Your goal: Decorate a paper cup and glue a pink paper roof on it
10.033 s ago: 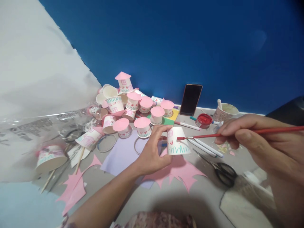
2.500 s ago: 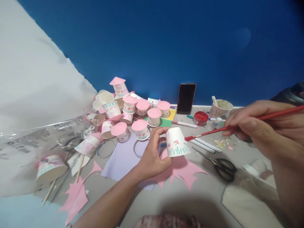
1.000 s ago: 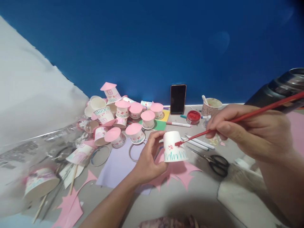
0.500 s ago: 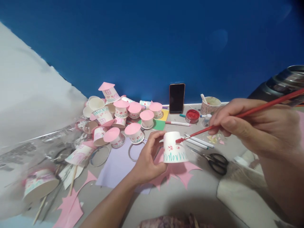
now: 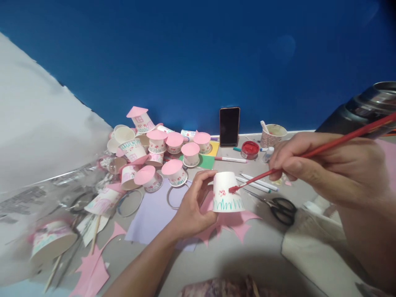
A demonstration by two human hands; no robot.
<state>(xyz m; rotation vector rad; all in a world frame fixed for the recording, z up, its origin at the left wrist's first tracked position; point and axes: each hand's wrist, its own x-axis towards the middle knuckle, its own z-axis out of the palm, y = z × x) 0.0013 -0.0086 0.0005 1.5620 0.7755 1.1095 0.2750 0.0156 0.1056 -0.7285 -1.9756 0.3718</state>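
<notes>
My left hand [image 5: 198, 202] grips a white paper cup [image 5: 225, 181] turned upside down, its fingers around the left side. Green zigzag strokes run along the cup's lower rim, with red dabs above them. My right hand [image 5: 321, 165] is closed around a red paintbrush [image 5: 309, 155], and the red-coated bristles meet the front of the cup, just right of the red dabs. Behind the cup sits an open jar of red paint [image 5: 250, 149]. Under and behind the cup lie pink paper scraps [image 5: 244, 231] and a lilac sheet [image 5: 154, 218].
Several painted cups with pink paper roofs [image 5: 175, 143] cluster at the back left. A phone [image 5: 229, 127] leans against the blue wall. Black-handled scissors [image 5: 283, 209], markers [image 5: 258, 181] and a cloth [image 5: 312, 247] lie to the right; a paper cup with a marker [image 5: 274, 135] stands behind.
The brush tip has moved slightly down on the cup, and my right hand has dropped a little with it. My left hand keeps its hold on the cup.
</notes>
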